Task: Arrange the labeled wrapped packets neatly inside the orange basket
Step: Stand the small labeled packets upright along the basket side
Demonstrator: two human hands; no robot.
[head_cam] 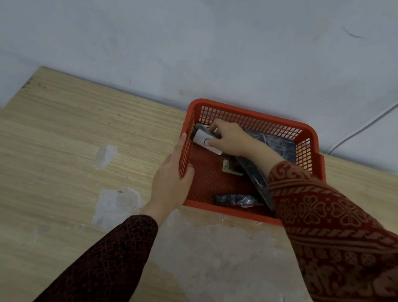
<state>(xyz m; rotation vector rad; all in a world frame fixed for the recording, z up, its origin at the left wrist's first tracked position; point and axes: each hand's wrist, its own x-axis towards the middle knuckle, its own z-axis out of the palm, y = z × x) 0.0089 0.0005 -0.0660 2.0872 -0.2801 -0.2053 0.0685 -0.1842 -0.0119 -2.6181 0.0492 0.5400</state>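
The orange basket point(251, 113) stands at the far right of the wooden table, against the wall. My left hand point(172, 178) grips its left wall, thumb inside the rim. My right hand point(229, 138) reaches into the far left corner and holds a dark wrapped packet with a white label point(203, 141). A large dark packet point(275, 144) lies at the back right. A long dark packet point(254, 176) lies diagonally under my right forearm, beside a loose white label point(229, 167). A small dark packet point(234, 199) lies by the near wall.
The wooden table point(62, 141) has worn pale patches in front of the basket and to its left. A white cable point(395, 104) runs down the grey wall at the right. My patterned sleeves cover the lower right of the view.
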